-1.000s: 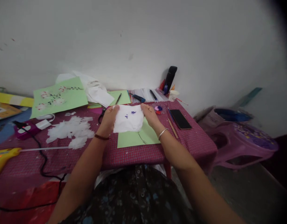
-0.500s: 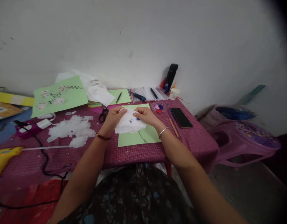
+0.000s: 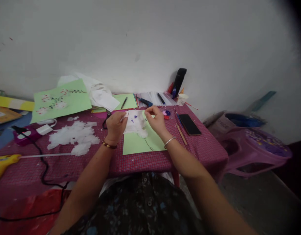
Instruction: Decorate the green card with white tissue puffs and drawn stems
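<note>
A thin white tissue (image 3: 133, 125) with a few dark purple-blue paint marks is stretched between my hands. My left hand (image 3: 116, 126) pinches its upper left side. The fingers of my right hand (image 3: 156, 121) are closed at its upper right edge. Under the tissue lies a light green sheet (image 3: 132, 147) with a thin dark stem drawn on it; the tissue hides part of that sheet. Beyond my right hand sits a small palette (image 3: 166, 114) with pink, purple and red paint. Black-handled scissors (image 3: 106, 120) lie partly behind my left hand.
White torn tissue pieces (image 3: 77, 135) and a yellow glue gun (image 3: 5, 163) lie to the left, with a black cord (image 3: 44, 163). A green flower painting (image 3: 62, 101) lies behind. At right are a phone (image 3: 189, 124), a brush (image 3: 181, 133) and a paper cup (image 3: 182, 99).
The tissue, bunched up half a second ago, is now spread flatter and hangs between my hands. My right hand has shifted slightly up and away from my left.
</note>
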Demonstrator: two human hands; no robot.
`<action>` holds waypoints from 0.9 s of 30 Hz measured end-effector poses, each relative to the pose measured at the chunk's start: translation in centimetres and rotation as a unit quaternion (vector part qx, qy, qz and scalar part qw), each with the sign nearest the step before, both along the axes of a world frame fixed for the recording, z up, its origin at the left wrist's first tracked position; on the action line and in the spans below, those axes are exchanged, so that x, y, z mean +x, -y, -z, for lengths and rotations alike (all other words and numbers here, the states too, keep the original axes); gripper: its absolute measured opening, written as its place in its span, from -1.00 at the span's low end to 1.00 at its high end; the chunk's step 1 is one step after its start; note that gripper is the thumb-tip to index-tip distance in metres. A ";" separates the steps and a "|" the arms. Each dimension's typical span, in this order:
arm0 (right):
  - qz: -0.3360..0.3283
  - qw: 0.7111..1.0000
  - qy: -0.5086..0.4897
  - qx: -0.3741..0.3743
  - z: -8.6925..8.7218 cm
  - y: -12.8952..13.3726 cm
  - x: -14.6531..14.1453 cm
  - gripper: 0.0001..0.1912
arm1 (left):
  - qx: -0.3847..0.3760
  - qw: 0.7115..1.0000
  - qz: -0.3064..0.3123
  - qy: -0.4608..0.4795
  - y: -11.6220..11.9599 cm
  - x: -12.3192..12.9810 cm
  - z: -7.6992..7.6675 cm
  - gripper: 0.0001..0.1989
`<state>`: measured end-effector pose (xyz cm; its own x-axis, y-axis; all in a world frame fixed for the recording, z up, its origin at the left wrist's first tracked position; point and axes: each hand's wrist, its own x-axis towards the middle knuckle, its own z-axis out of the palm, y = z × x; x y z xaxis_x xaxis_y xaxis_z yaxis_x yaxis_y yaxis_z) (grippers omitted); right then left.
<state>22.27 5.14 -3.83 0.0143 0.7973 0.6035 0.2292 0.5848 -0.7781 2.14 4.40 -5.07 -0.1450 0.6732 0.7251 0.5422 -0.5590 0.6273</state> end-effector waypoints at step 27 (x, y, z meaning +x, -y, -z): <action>-0.223 0.919 -0.244 -0.213 0.0 0.3 -0.8 -0.69 | 0.145 0.974 -0.025 -0.175 -0.1 1.1 0.4 -0.92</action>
<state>21.48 4.85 -3.79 -0.1855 0.9519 0.2437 -0.3971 0.1542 -0.9047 3.21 4.49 -5.47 0.1169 0.4315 0.8945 0.7254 -0.6523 0.2198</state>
